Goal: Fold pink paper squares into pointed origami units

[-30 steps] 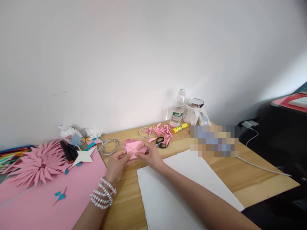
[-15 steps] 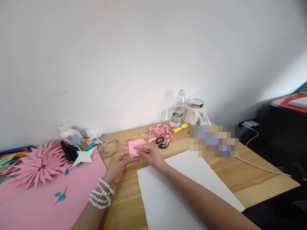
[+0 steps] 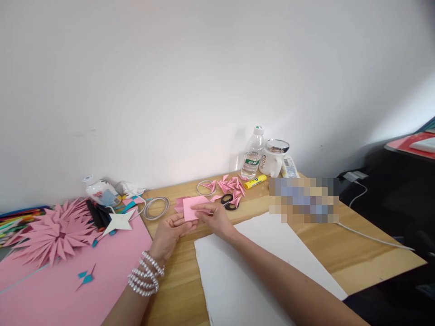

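A small square of pink paper [image 3: 190, 206] is held up between my two hands over the wooden table. My left hand [image 3: 172, 228] supports it from below, its fingers reaching behind the lower left edge. With thumb and fingers my right hand [image 3: 215, 220] pinches the right side of the paper. More pink paper [image 3: 179, 204] lies just behind the held square, partly hidden by it. Black-handled scissors [image 3: 228, 200] rest beyond my right hand, beside several folded pink paper pieces [image 3: 232, 185].
A white sheet [image 3: 244, 276] lies under my right forearm. At left, a spiky pink paper flower [image 3: 61, 235] sits on pink paper [image 3: 112, 271], near a coiled cable [image 3: 156, 208]. A yellow glue stick [image 3: 255, 182], water bottle [image 3: 252, 156] and white mug [image 3: 272, 160] stand along the back.
The pink square's face now looks plain, where folded flaps with crease lines showed before. My right fingers have shifted slightly along its right side; the left hand is almost unmoved.
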